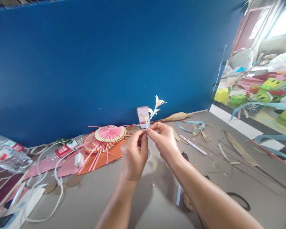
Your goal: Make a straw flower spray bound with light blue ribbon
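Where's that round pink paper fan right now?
In the head view the pink paper fan lies left of the left hand, on the orange sheet by the blue wall.

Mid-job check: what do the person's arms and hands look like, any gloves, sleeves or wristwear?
The left hand and right hand are both bare, with no gloves. No sleeve shows on either arm up to the frame edge, and neither wrist carries a watch or band.

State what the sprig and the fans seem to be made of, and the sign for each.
The sprig: probably matt paper; thin cream petals curl at the tips, pale blue strip for a stem. The fans: matt paper, pink with pale rims; crisp pleats radiate from the centre.
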Demonstrator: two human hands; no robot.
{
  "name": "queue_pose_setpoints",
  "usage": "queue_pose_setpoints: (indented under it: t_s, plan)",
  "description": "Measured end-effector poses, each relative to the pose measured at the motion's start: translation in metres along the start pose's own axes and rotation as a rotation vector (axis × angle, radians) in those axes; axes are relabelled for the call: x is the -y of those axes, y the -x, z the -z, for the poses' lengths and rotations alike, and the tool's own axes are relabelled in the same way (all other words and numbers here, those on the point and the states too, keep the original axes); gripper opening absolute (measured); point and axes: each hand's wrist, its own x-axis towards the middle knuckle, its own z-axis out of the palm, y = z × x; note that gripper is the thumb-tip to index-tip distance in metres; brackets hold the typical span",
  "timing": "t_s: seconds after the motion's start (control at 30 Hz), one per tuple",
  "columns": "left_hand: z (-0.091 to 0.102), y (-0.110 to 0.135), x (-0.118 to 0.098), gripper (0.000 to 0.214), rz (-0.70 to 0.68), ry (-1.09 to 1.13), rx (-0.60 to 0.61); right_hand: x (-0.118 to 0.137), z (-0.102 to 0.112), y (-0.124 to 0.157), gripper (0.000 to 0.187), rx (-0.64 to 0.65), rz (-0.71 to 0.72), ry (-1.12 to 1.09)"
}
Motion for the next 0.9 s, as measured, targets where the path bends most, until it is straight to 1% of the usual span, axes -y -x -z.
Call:
queue_pose_setpoints:
  t_s: [0.07, 0.13, 0.23, 0.33, 0.47, 0.6, 0.73, 0.83, 0.9]
  plan:
    - [-0.001, 0.001, -0.003, 0.018, 0.107, 0.109, 0.008, 0.003, 0.0, 0.002, 0.008, 0.024, -0.022, -0.035]
    - [-0.002, 0.001, -0.006, 0.017, 0.216, 0.266, 0.015, 0.006, -0.001, 0.003, 0.009, 0.076, -0.063, -0.109]
    - [-0.003, 0.0, -0.01, 0.018, 0.322, 0.469, 0.017, 0.009, -0.002, 0.004, 0.011, 0.154, -0.116, -0.252]
    - [-0.004, -0.002, -0.01, 0.019, 0.341, 0.554, 0.015, 0.011, -0.002, 0.005, 0.012, 0.196, -0.15, -0.367]
    - [-0.006, -0.002, -0.009, 0.018, 0.363, 0.69, 0.065, 0.016, 0.001, 0.004, 0.015, 0.254, -0.169, -0.435]
    - [-0.009, -0.003, -0.008, 0.015, 0.441, 0.902, 0.154, 0.018, 0.008, 0.0, 0.017, 0.293, -0.172, -0.418]
    - [-0.008, -0.005, -0.008, 0.015, 0.503, 1.017, 0.252, 0.015, 0.016, -0.006, 0.017, 0.312, -0.19, -0.38]
    - [-0.006, -0.006, -0.006, 0.017, 0.56, 1.102, 0.319, 0.014, 0.02, -0.008, 0.016, 0.393, -0.23, -0.394]
    - [-0.003, -0.007, -0.004, 0.018, 0.621, 1.17, 0.378, 0.014, 0.021, -0.009, 0.014, 0.446, -0.244, -0.413]
